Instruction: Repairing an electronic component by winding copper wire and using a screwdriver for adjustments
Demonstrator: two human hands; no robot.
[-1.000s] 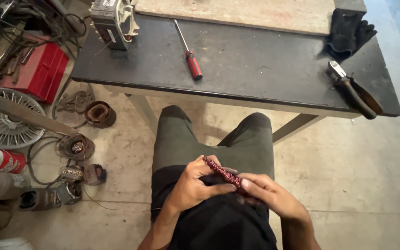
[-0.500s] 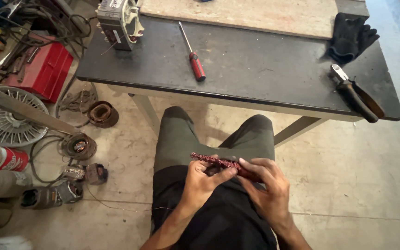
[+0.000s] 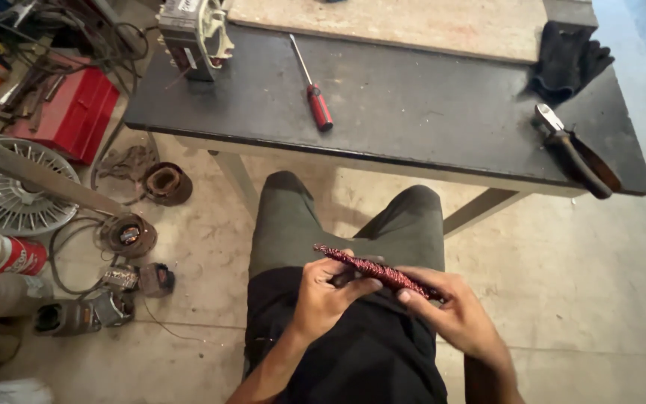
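Two hands on one reddish coil bundle [image 3: 374, 271], held over the lap: left hand [image 3: 321, 296] closed round its near end, right hand [image 3: 454, 313] pinching the far end. Bundle looks squeezed flat; screwdriver [image 3: 315, 101] and pliers [image 3: 577, 153] lie unused on tabletop [image 3: 428, 112]

Dark desk [image 3: 428, 112]: motor part [image 3: 192, 34] at far left corner, red-handled screwdriver [image 3: 312, 93] centre-left, wooden board [image 3: 398, 22] along far edge, black gloves [image 3: 570, 60] and pliers [image 3: 577, 153] at right edge.
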